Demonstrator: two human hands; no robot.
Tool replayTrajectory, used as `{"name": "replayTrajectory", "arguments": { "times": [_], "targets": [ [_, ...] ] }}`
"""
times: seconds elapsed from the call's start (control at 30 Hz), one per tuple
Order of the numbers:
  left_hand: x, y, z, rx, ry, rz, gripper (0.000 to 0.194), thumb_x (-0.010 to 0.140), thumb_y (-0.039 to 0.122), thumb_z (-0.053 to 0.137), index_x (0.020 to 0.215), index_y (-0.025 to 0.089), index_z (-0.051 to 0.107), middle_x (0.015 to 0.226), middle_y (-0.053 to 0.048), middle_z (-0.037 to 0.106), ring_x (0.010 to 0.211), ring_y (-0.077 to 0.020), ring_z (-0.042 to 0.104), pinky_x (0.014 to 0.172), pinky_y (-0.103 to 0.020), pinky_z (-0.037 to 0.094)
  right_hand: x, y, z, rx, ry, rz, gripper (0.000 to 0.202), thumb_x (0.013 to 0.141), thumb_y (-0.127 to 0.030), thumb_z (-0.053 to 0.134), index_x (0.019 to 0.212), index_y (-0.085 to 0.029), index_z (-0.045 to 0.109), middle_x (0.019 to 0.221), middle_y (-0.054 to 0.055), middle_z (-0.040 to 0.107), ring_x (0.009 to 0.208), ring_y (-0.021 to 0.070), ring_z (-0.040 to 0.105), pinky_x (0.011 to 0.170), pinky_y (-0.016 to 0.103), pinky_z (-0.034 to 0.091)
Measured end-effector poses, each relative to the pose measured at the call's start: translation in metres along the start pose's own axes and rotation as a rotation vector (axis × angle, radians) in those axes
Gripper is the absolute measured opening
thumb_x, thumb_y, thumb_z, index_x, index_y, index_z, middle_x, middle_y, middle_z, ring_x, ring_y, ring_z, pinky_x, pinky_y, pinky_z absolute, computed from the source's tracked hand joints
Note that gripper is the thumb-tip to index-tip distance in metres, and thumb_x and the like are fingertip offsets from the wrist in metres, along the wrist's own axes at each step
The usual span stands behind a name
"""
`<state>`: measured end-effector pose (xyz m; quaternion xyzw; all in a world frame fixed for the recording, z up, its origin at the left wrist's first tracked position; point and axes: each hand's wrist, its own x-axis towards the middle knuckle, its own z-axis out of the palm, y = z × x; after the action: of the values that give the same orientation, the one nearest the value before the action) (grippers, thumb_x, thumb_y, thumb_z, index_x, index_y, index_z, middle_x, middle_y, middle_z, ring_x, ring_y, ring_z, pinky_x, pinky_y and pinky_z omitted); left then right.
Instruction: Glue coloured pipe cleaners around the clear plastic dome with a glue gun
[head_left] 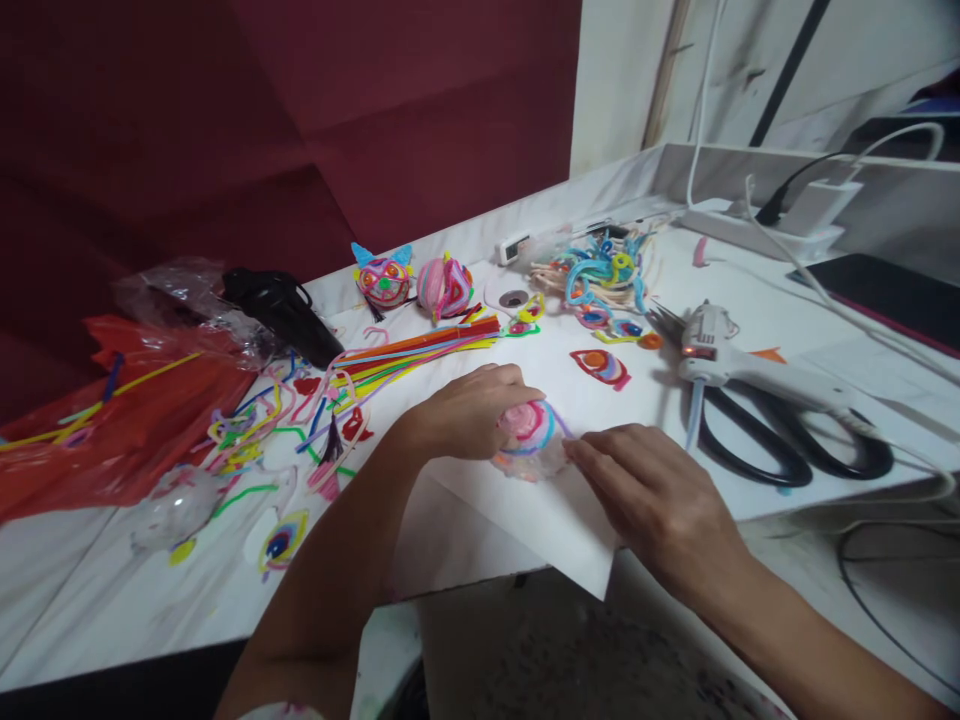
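A clear ball [541,462], partly wrapped in rings of pink, red, blue and orange fuzzy pipe cleaner, sits over a white sheet of paper. My left hand [471,412] is closed around its upper left side, some fingers hidden behind it. At the ball's right side, my right hand [646,492] pinches the end of a purple pipe cleaner [562,427] that curves off the wrapped rings. Behind the ball lies an eye-shaped piece [600,367] of red, yellow and blue pipe cleaner.
Black-handled scissors [757,440] lie at the right, a white glue gun [709,345] resting over them. A pipe-cleaner bundle [420,348], two decorated balls [384,282] and a coiled heap [600,275] stand behind. Left are a red plastic bag [142,420] and another clear ball [178,510].
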<state>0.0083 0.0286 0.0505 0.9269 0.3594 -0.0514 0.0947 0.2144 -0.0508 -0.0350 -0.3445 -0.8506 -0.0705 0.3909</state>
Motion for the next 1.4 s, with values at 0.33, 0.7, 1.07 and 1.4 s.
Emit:
{"name": "replayTrajectory", "arguments": {
  "times": [0.33, 0.7, 1.07, 1.4],
  "targets": [
    [0.0, 0.0, 0.0, 0.012, 0.006, 0.013, 0.038, 0.077, 0.014, 0.06, 0.115, 0.018, 0.061, 0.111, -0.009, 0.058, 0.107, -0.0231, 0.054, 0.096, -0.035, 0.044, -0.003, -0.02, 0.01, -0.046, 0.068, 0.001, 0.034, 0.085, 0.005, 0.048, 0.118, -0.003, 0.052, 0.108, 0.022, 0.058, 0.098, 0.0293, 0.054, 0.073, 0.042, 0.052],
    [-0.002, 0.002, 0.0, 0.007, 0.016, 0.049, 0.046, 0.077, 0.01, 0.055, 0.121, 0.023, 0.058, 0.108, -0.007, 0.057, 0.104, -0.0223, 0.054, 0.093, -0.035, 0.043, -0.005, -0.028, 0.018, -0.08, 0.069, 0.041, 0.026, 0.083, 0.003, 0.057, 0.109, -0.002, 0.059, 0.104, 0.019, 0.065, 0.094, 0.0267, 0.059, 0.075, 0.039, 0.054],
    [0.0, 0.004, -0.002, 0.022, -0.002, 0.054, 0.036, 0.079, 0.012, 0.055, 0.114, 0.019, 0.061, 0.105, -0.008, 0.057, 0.099, -0.0216, 0.053, 0.091, -0.033, 0.041, -0.005, -0.033, 0.031, -0.089, 0.126, 0.102, 0.03, 0.083, 0.0, 0.061, 0.111, -0.011, 0.06, 0.103, 0.014, 0.067, 0.093, 0.025, 0.062, 0.074, 0.038, 0.054],
    [0.001, 0.001, 0.001, -0.016, 0.037, 0.089, 0.036, 0.076, 0.015, 0.057, 0.112, 0.018, 0.059, 0.103, -0.007, 0.059, 0.096, -0.0221, 0.055, 0.091, -0.034, 0.043, -0.007, -0.034, 0.033, -0.05, 0.201, 0.086, 0.036, 0.078, 0.002, 0.065, 0.113, -0.009, 0.06, 0.099, 0.014, 0.07, 0.095, 0.0249, 0.063, 0.079, 0.04, 0.055]
  ]
}}
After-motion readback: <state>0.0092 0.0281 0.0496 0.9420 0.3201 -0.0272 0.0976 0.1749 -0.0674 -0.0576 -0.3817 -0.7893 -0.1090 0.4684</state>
